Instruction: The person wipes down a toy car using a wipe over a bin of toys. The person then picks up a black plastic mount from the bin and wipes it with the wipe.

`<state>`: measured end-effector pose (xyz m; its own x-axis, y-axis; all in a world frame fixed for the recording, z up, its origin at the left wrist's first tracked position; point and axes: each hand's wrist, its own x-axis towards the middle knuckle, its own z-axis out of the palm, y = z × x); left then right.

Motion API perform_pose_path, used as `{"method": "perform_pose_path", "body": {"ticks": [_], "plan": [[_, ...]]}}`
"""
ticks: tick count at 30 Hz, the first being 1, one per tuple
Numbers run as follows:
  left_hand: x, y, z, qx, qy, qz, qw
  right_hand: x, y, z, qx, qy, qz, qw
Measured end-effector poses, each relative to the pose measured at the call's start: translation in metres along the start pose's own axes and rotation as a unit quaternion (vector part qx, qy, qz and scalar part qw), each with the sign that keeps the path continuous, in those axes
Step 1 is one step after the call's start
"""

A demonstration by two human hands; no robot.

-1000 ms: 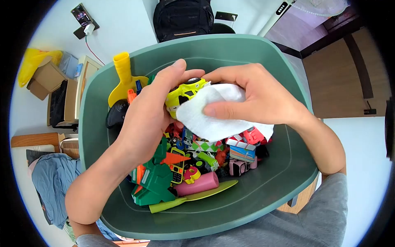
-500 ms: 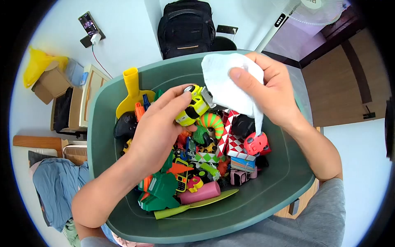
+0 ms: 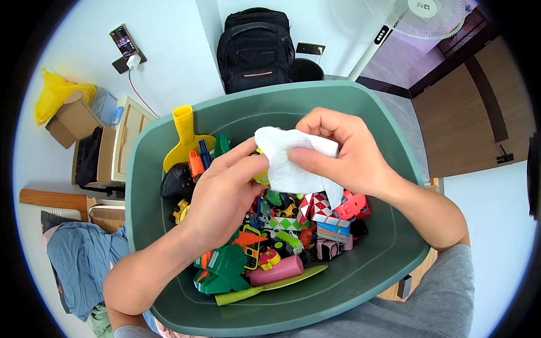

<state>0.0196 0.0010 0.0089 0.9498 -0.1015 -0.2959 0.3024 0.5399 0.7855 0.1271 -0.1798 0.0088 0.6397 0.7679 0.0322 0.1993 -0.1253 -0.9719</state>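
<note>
White cloth (image 3: pixel 293 176) beneath the right thumb (image 3: pixel 313 161)

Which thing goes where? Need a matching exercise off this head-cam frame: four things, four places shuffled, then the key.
Things:
1. White cloth
2. Yellow scoop
3. Pink cylinder
4. Black backpack

Places:
A. Outside the green tub
B. Beside a long lime-green piece
C. In the right hand
D. At the tub's far left corner

Pairs: 1-C, 2-D, 3-B, 4-A
</note>
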Motion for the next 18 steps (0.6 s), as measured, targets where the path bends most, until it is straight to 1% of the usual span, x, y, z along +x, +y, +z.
{"method": "perform_pose_path", "body": {"ticks": [2, 6, 8, 10, 13, 15, 16, 18], "plan": [[-0.001, 0.002, 0.006, 0.0, 0.014, 0.023, 1.0, 0.0, 0.0, 0.0, 0.05, 0.016, 0.001, 0.999], [-0.001, 0.002, 0.004, 0.013, 0.027, 0.032, 0.999, 0.002, 0.004, -0.005, 0.029, 0.042, -0.023, 0.998], [-0.003, 0.007, 0.004, 0.014, 0.005, 0.027, 1.0, 0.003, 0.006, -0.007, 0.217, 0.098, -0.008, 0.971], [-0.003, 0.008, 0.005, 0.017, 0.023, 0.024, 0.999, 0.006, 0.006, -0.011, 0.253, 0.129, -0.031, 0.958], [-0.003, 0.008, 0.003, 0.029, 0.025, 0.021, 0.999, 0.005, 0.005, -0.017, 0.232, 0.126, -0.03, 0.964], [-0.004, 0.009, 0.003, 0.02, 0.026, 0.027, 0.999, 0.004, 0.008, -0.018, 0.112, 0.111, -0.097, 0.983], [-0.004, 0.008, 0.003, 0.02, 0.025, 0.027, 0.999, 0.003, 0.007, -0.017, 0.113, 0.112, -0.097, 0.983], [-0.002, 0.005, 0.001, 0.048, 0.023, 0.06, 0.997, 0.0, 0.003, -0.014, -0.041, 0.084, -0.143, 0.985]]}}
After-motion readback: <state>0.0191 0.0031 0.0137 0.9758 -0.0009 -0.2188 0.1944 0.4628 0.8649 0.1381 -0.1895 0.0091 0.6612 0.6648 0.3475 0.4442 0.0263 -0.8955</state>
